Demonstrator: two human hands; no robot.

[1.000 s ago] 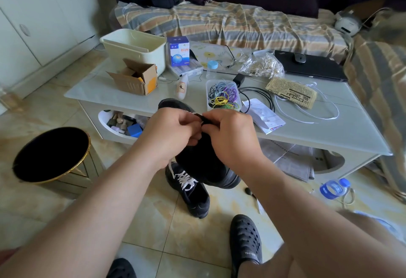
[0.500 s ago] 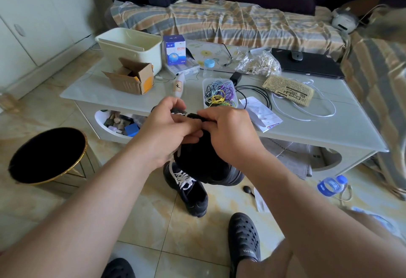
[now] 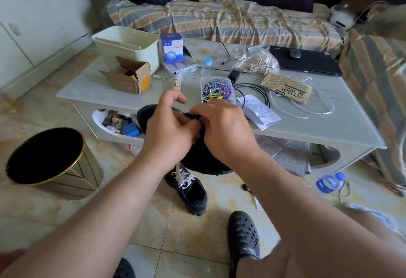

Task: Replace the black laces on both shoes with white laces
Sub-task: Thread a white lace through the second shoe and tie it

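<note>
Head view: left hand (image 3: 169,132) and right hand (image 3: 222,132), fingers curled, pinch a black lace (image 3: 193,115) atop the raised black shoe (image 3: 197,157) near the table edge (image 3: 307,140); label writing unreadable.

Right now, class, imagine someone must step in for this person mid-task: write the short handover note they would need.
Left hand and right hand: both hold the black lace-up shoe in the air before the pale low table, fingers pinching its black lace.
Done: the second black shoe on the tiled floor already wears a white lace.
Left: pull the black lace out of the held shoe, then thread the loose white lace lying on the table, beside the printed paper packet.
</note>
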